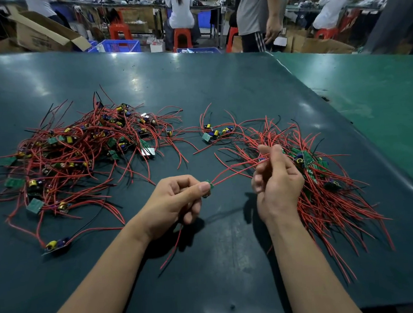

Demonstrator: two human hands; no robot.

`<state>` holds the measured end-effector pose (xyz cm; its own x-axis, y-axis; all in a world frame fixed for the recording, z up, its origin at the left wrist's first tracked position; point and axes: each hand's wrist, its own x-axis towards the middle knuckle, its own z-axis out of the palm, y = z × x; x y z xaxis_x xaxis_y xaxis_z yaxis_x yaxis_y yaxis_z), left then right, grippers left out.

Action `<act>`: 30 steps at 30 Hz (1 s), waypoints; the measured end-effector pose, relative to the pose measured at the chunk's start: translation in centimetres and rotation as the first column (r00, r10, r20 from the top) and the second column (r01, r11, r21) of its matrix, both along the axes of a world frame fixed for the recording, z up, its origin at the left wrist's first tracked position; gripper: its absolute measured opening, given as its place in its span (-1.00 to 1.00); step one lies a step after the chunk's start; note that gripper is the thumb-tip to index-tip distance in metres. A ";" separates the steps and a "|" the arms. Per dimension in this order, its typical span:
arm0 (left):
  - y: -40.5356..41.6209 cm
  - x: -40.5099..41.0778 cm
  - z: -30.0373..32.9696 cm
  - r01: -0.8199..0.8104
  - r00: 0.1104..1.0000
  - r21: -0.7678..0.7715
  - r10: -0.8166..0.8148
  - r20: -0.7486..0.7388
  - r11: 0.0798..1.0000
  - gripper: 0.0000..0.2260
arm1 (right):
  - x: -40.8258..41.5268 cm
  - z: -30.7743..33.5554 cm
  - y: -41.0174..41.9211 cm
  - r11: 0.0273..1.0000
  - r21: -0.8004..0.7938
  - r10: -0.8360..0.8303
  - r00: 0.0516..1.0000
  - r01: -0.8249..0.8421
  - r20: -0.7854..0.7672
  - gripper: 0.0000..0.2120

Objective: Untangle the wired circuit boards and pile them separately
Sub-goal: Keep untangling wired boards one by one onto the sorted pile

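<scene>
Hands work just left of the sorted pile (328, 185): left hand (172, 204) pinches a green circuit board (209, 187), its red wires (234, 171) stretching rightward into the right hand's (275, 182) curled grip.

Tangled pile (75, 152) left on table (219, 85), sorted pile (327, 183) right, small cluster (217, 131) between

left hand (177, 201): raised, fingers curled, thumb and forefinger pinched | right hand (276, 182): raised, palm inward, fingers curled, fingertips pinched | forearms: bare, extended forward
</scene>
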<state>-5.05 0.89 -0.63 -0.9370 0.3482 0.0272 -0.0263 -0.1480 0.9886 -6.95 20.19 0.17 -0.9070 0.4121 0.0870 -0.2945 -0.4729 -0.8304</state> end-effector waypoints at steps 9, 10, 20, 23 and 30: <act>0.7 -0.2 -0.8 -0.060 0.996 0.036 0.063 -0.069 0.998 -0.86 | 1.8 -1.2 -2.5 0.664 0.422 0.601 0.776 -0.617 0.191 -0.76; 0.7 -0.3 -0.8 -0.044 0.998 0.064 0.048 -0.052 0.997 -0.83 | 1.8 -1.0 -2.3 0.685 0.413 0.580 0.792 -0.600 0.189 -0.76; -3.2 -1.9 -0.6 -0.132 0.991 0.161 0.124 0.055 0.978 -0.71 | 1.5 -0.2 -2.3 0.944 0.269 0.174 0.980 -0.193 0.094 -0.89; -3.0 -2.5 -0.7 -0.329 0.943 0.169 0.331 0.017 0.929 -0.84 | 1.7 -0.3 -3.0 0.962 0.271 0.038 0.999 -0.032 -0.018 -0.91; -2.6 -3.2 -1.6 -0.537 0.834 0.174 0.550 -0.036 0.826 -0.81 | 0.7 0.1 -1.4 0.978 -0.023 -0.207 0.976 0.206 -0.074 -0.78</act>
